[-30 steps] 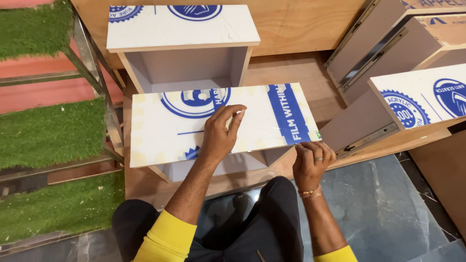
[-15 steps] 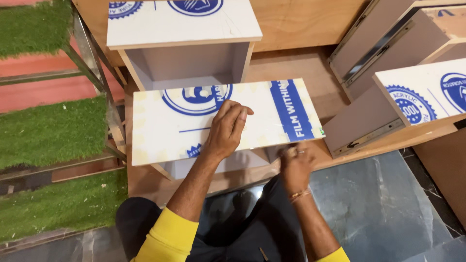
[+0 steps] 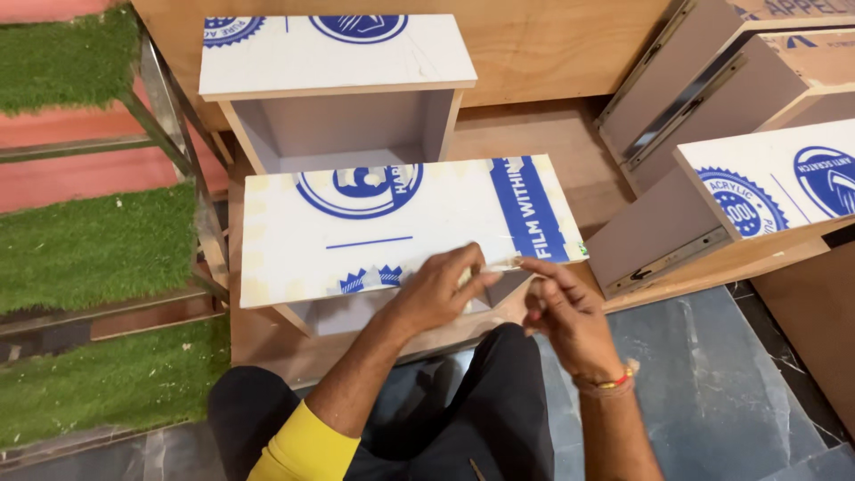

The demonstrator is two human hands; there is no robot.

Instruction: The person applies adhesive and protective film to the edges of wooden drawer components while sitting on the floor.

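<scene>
A drawer box lies in front of me, its white front panel covered in protective film with blue print. My left hand is at the panel's near edge, fingers pinched on one end of a thin pale strip that lifts off that edge. The fingertips of my right hand meet the strip's other end, just below the blue band of the film. The yellow sleeves and dark trousers in view are mine.
A second open drawer box stands behind the panel. More drawers with metal slides lean at the right. Plywood sheets lie under them, on a grey stone floor. A metal frame with green turf steps is at the left.
My left hand slid from the middle of the panel down to its near edge. My right hand moved up and left to meet it at the strip.
</scene>
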